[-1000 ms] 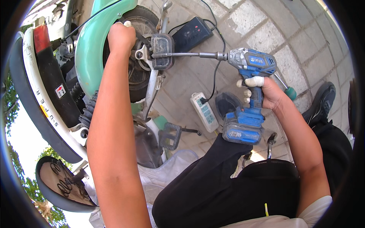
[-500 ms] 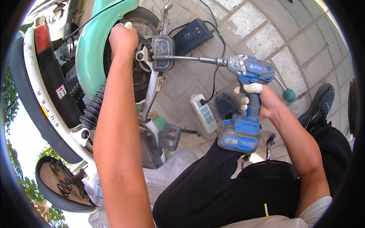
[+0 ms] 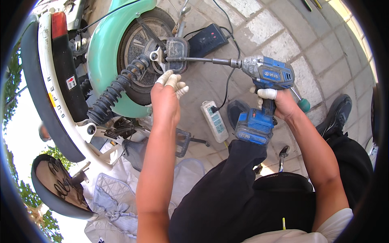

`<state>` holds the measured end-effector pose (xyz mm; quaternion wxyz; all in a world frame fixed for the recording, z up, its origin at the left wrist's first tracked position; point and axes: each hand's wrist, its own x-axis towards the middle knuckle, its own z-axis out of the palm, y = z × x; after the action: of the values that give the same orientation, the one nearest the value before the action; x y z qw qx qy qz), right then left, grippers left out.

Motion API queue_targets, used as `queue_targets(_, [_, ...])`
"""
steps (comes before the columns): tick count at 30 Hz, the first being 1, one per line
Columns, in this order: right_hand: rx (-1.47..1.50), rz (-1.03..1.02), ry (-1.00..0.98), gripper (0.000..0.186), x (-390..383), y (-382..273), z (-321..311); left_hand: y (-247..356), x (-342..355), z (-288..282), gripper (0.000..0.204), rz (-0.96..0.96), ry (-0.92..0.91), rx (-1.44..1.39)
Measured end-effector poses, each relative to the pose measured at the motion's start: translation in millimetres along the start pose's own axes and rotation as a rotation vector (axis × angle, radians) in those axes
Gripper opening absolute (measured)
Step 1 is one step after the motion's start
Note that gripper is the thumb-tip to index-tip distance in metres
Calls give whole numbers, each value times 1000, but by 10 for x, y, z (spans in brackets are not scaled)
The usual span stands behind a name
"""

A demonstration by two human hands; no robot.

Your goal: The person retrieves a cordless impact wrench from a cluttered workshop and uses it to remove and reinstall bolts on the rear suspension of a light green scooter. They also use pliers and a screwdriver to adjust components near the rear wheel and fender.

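My right hand (image 3: 281, 104) grips a blue and grey cordless impact wrench (image 3: 272, 77) by its handle. A long socket extension (image 3: 202, 60) points left from the wrench, and its socket end is at the white shock absorber eye (image 3: 155, 55) beside the wheel hub. My left hand (image 3: 165, 97), with white finger covers, is just below that joint, fingers stretched out and apart. Nothing shows in it. The black coil shock absorber (image 3: 119, 89) runs from the eye down to the scooter frame. Behind it stand the wheel (image 3: 135, 46) and its green mudguard (image 3: 99, 56).
A black charger box (image 3: 208, 40) and its cord lie on the paving. Nearer are a white power strip (image 3: 214, 121) and a pedal (image 3: 183, 142). A green-handled screwdriver (image 3: 303, 105) shows behind the wrench. The white scooter body (image 3: 60, 89) stands at left.
My left hand has come down and right, away from the wheel, with its fingers opening out. The shock absorber now shows in full. The wrench's battery end has shifted slightly upward.
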<state>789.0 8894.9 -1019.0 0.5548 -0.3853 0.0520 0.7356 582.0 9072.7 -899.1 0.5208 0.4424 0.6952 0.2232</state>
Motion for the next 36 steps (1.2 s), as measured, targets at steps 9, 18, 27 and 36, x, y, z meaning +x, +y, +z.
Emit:
queue_targets(9, [0,72,15,41,-3,1,-38,-347,558,106,46,-10,43,-852])
queue_targets(18, [236,317,-90,38,96,37,-139,-365,454,158,56,103,91,-472])
queue_targets(27, [239,281,-24,38,93,122,-103,-347,454,148,50,72,117,-477])
queue_targets(36, [-144,-78,-2,43,152,171,-140,-369,455,160,50,75,119,-472])
